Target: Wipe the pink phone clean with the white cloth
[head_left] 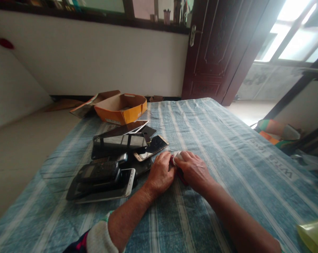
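My left hand (162,173) is closed on the edge of a small dark red object (182,177), mostly hidden between my hands, so its kind does not show. Bunched under the fingers of my right hand (195,171) is a white cloth or tissue (177,156), pressed against the red object. Just left of my left hand lies a pile of old phones. It includes a gold-rimmed smartphone (153,148), a black smartphone (122,142) with a glossy screen, and a white-edged smartphone (127,182). On top of the near phones rests a chunky black device (101,171).
An open orange cardboard box (122,115) stands at the far left edge of the cloth-covered table (222,147). A yellow-green plastic item (314,233) lies at the near right corner. Behind are a white wall and a dark red door (214,49).
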The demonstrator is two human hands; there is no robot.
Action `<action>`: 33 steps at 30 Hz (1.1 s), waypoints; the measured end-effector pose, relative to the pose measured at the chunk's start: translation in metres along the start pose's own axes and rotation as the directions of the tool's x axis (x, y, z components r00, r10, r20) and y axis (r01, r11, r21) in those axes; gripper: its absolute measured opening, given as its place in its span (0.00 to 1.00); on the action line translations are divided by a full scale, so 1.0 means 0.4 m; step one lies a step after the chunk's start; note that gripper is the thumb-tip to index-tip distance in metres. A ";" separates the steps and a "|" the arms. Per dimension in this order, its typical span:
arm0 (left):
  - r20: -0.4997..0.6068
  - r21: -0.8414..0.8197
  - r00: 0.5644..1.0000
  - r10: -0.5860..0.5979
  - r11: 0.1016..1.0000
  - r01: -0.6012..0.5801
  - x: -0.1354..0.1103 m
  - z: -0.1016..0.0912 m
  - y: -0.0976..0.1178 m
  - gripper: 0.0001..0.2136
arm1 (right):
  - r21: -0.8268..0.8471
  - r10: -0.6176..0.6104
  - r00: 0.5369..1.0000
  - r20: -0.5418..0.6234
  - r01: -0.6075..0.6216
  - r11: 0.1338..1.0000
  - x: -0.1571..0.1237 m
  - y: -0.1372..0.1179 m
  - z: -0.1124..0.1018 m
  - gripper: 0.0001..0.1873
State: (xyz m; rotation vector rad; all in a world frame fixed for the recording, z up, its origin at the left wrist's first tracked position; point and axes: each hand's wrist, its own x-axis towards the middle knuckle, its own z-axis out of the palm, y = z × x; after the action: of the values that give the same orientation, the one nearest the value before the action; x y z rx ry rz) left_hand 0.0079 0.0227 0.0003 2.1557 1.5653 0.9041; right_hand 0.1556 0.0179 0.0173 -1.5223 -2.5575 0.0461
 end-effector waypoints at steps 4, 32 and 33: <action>0.017 0.000 1.000 -0.016 1.000 0.016 0.001 0.001 0.001 0.11 | 0.010 0.020 1.000 -0.004 -0.020 1.000 0.011 0.007 -0.001 0.11; 0.038 0.010 0.999 -0.017 1.000 0.017 0.002 -0.001 -0.002 0.12 | 0.370 0.110 0.962 -0.250 -0.010 0.929 0.013 0.061 0.038 0.15; 0.043 -0.002 0.999 -0.016 1.000 0.016 0.002 -0.001 -0.002 0.12 | 0.367 0.083 0.959 -0.269 0.022 0.930 0.013 0.054 0.037 0.16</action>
State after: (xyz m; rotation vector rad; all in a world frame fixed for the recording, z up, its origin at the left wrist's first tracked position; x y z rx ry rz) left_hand 0.0072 0.0238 0.0004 2.1433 1.5583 0.8482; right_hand 0.1696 0.0336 0.0011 -1.3189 -2.1542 0.2759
